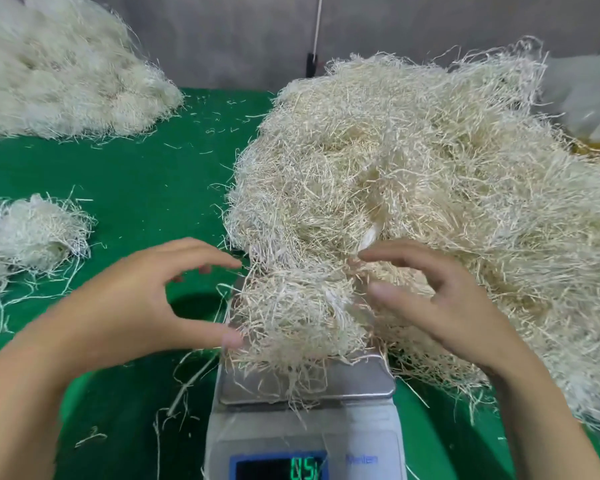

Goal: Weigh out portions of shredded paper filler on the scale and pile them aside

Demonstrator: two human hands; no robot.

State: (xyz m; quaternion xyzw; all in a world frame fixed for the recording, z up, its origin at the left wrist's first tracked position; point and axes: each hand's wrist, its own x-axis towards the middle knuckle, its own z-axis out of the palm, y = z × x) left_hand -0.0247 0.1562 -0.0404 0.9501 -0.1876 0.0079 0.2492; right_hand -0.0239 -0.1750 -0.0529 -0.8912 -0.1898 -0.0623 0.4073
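Left hand [129, 299] and right hand [440, 299] are flanking the portion [291, 317] on the scale [368, 424], fingers spread loose. Neither is gripping anything.

The left hand [136, 299] and right hand [440, 299] are bare, each on a bare forearm reaching the lower edge. Thumbnails are short and plain. Small reddish marks show at the left fingers [201, 252]; too blurred to identify.

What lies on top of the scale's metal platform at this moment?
A clump of shredded paper covers most of the platform; only its near strip shows bare. Its far edge is hidden under paper.
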